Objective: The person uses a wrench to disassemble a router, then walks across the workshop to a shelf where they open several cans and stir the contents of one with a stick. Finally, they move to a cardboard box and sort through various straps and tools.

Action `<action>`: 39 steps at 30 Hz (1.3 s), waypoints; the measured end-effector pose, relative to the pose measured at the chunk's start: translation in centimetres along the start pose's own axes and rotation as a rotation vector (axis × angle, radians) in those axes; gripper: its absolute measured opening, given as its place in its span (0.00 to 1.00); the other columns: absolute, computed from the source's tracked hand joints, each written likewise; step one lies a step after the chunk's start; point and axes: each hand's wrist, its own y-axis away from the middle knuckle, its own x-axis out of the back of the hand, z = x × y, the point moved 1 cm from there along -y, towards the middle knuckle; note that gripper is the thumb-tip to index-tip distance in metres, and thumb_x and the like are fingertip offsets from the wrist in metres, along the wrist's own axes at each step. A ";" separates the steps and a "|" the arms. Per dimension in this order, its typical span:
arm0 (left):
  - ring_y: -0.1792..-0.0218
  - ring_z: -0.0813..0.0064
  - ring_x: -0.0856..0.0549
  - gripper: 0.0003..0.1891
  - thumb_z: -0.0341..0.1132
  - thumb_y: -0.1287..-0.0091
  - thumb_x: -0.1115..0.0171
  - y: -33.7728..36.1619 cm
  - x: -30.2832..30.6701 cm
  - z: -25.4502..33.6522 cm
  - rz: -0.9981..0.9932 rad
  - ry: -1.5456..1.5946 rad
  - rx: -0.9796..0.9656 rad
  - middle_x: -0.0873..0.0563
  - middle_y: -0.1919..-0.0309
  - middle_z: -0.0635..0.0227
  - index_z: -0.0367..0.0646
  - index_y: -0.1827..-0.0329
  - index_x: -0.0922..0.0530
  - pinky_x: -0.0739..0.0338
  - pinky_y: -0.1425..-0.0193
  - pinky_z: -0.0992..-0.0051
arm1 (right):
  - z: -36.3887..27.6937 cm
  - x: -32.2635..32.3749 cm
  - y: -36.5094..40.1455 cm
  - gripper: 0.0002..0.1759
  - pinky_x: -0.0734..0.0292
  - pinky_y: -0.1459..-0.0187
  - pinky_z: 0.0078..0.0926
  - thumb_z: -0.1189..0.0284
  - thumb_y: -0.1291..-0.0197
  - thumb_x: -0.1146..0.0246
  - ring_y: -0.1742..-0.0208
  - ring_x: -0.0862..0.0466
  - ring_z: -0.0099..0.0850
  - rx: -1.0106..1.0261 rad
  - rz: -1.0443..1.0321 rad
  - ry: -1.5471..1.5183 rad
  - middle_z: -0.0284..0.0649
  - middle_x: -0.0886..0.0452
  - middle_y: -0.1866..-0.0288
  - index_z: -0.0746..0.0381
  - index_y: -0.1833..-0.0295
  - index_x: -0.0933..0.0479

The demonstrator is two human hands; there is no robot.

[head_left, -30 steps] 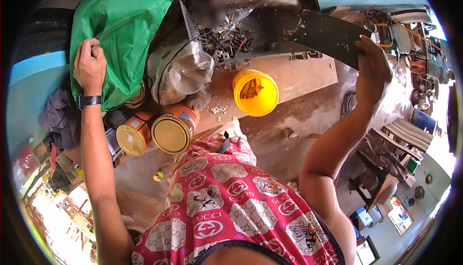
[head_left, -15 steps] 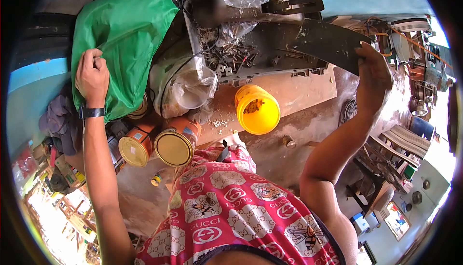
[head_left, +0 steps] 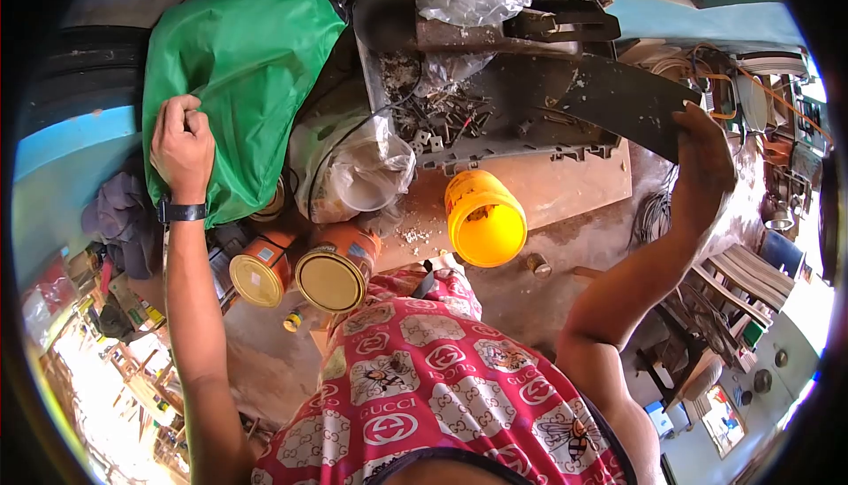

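Observation:
My left hand (head_left: 183, 147), with a dark watch on its wrist, is closed on the green fabric sheet or bag (head_left: 247, 87), its fingers curled into the cloth. At the right, my right hand (head_left: 707, 162) grips the end of a dark, flat, slightly curved plate (head_left: 623, 101). The plate reaches leftward over an open case (head_left: 424, 160) that holds loose nails or screws (head_left: 459, 118), small metal pieces and clear plastic wrap (head_left: 473, 1). Shadow blurs the plate's far end, and its exact kind cannot be made out.
Below the case stands a yellow bucket (head_left: 486, 220), tilted toward me. A clear plastic bag (head_left: 353, 167) and two orange cans (head_left: 331, 277) (head_left: 258, 280) sit left of it. A wooden board (head_left: 583, 180) lies under the case. Coiled cable (head_left: 652, 215) rests at the right.
The whole view has shifted slightly, so things appear a little further right and lower. Both hands keep the same holds on the green fabric and the dark plate.

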 end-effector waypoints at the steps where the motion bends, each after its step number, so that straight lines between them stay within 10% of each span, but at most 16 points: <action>1: 0.63 0.52 0.14 0.06 0.25 0.36 0.44 -0.2 0.3 0.1 0.003 -0.002 -0.003 0.13 0.63 0.62 0.44 0.60 0.19 0.20 0.60 0.58 | -0.1 0.3 0.0 0.22 0.25 0.35 0.29 0.87 0.36 0.42 0.41 0.16 0.29 0.023 -0.006 0.006 0.40 0.12 0.46 0.66 0.38 0.17; 12: 0.61 0.53 0.14 0.07 0.24 0.37 0.44 -0.4 0.6 0.4 -0.028 -0.002 -0.004 0.14 0.63 0.61 0.43 0.60 0.20 0.20 0.59 0.58 | -0.4 0.2 -0.2 0.20 0.25 0.35 0.30 0.85 0.36 0.43 0.43 0.15 0.32 0.103 -0.027 0.237 0.40 0.12 0.48 0.66 0.40 0.17; 22: 0.61 0.54 0.14 0.07 0.23 0.36 0.45 -0.6 0.8 0.5 -0.042 0.002 -0.015 0.14 0.63 0.61 0.41 0.59 0.21 0.19 0.58 0.59 | -0.7 -3.1 1.8 0.26 0.24 0.48 0.18 0.90 0.41 0.45 0.50 0.15 0.21 -0.095 -0.259 -0.348 0.41 0.11 0.48 0.68 0.37 0.19; 26: 0.62 0.54 0.14 0.08 0.23 0.37 0.45 -0.6 0.8 0.5 -0.030 0.002 -0.015 0.14 0.63 0.61 0.42 0.59 0.21 0.20 0.59 0.59 | -0.2 -5.5 1.5 0.21 0.17 0.44 0.29 0.81 0.37 0.35 0.47 0.12 0.27 -0.078 -0.309 0.132 0.39 0.10 0.46 0.60 0.38 0.16; 36: 0.61 0.54 0.13 0.07 0.23 0.36 0.43 -0.6 0.8 0.4 -0.032 0.004 0.018 0.13 0.61 0.61 0.42 0.58 0.20 0.20 0.57 0.60 | 2.3 -10.3 -6.9 0.27 0.16 0.61 0.22 0.58 0.30 0.30 0.62 0.12 0.25 -0.335 -0.019 -0.492 0.46 0.11 0.55 0.72 0.41 0.18; 39: 0.61 0.54 0.13 0.07 0.24 0.36 0.44 -0.6 0.7 0.4 -0.020 -0.011 0.011 0.13 0.62 0.63 0.43 0.58 0.20 0.20 0.58 0.59 | 2.9 -12.0 -8.7 0.29 0.29 0.76 0.19 0.47 0.32 0.30 0.78 0.24 0.19 -0.505 -0.096 -0.434 0.36 0.19 0.74 0.68 0.55 0.14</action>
